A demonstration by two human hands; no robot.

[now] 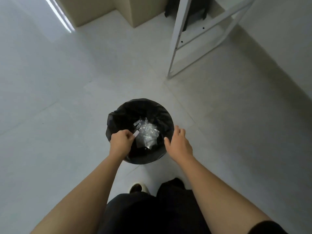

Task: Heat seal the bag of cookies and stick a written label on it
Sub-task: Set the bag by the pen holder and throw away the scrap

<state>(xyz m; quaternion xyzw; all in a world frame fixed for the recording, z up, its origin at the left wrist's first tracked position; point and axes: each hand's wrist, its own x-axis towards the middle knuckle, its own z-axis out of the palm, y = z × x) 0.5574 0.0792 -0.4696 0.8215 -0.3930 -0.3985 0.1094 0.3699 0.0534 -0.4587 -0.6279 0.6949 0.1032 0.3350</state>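
I stand over a round waste bin [118,114] lined with a black bag, on the floor in front of my feet. My left hand [120,141] hovers over the bin's left rim and pinches a small white paper strip [136,133] between fingers and thumb. My right hand [179,141] is over the bin's right rim, fingers relaxed and spread, holding nothing. Inside the bin lie crumpled clear plastic [148,134] and another small white scrap [137,123]. The bag of cookies is not in view.
A white metal table leg frame [179,44] stands at the upper right on the pale tiled floor. A beige cabinet base [138,12] sits at the top. My dark trousers and one shoe [137,187] are below the bin.
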